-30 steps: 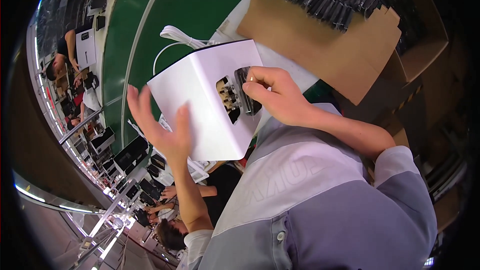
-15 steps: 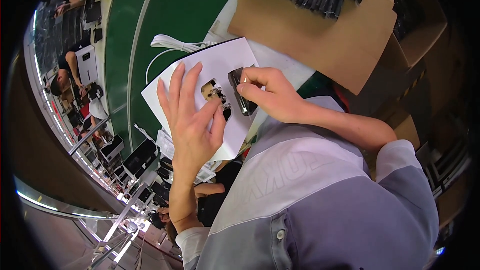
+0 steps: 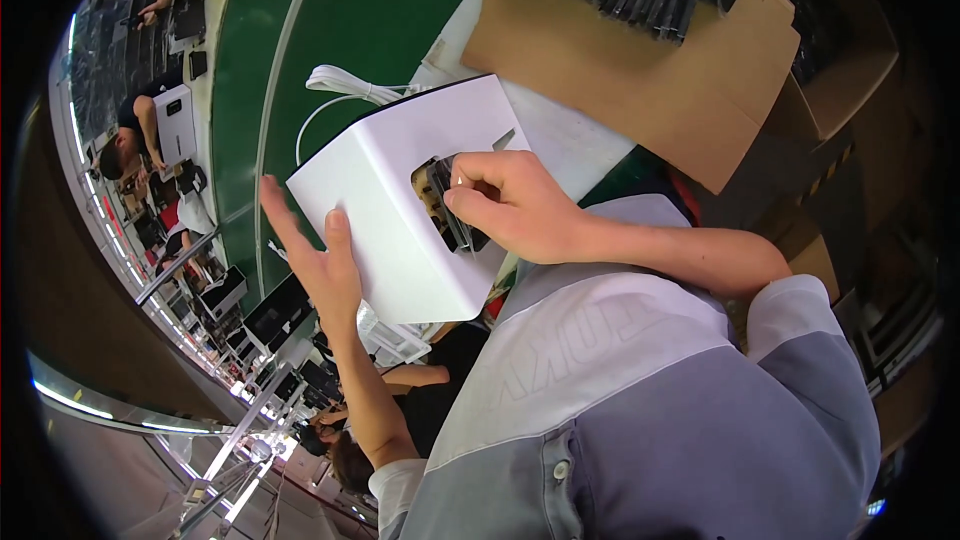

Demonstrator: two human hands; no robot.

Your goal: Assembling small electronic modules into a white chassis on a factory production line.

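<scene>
White housing (image 3: pixel 378 255): directly before the body, smooth and glossy, two flat faces meeting at a rounded corner, dark strip along its far edge. Right face has a cutout (image 3: pixel 421 187) with tan interior. Right hand (image 3: pixel 522 208): thumb and fingers pinch a dark, shiny panel (image 3: pixel 463 232), tilted at the cutout; seating cannot be told. Left hand (image 3: pixel 328 270): fingers spread, grasping nothing, at the housing's left side. White cable (image 3: pixel 345 83) lies beyond, far left.

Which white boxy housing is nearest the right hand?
The large white boxy housing with a bundled white cable at its far edge: the right hand holds a black plastic part at its cutout. Another white housing sits far left, beyond the green surface.
</scene>
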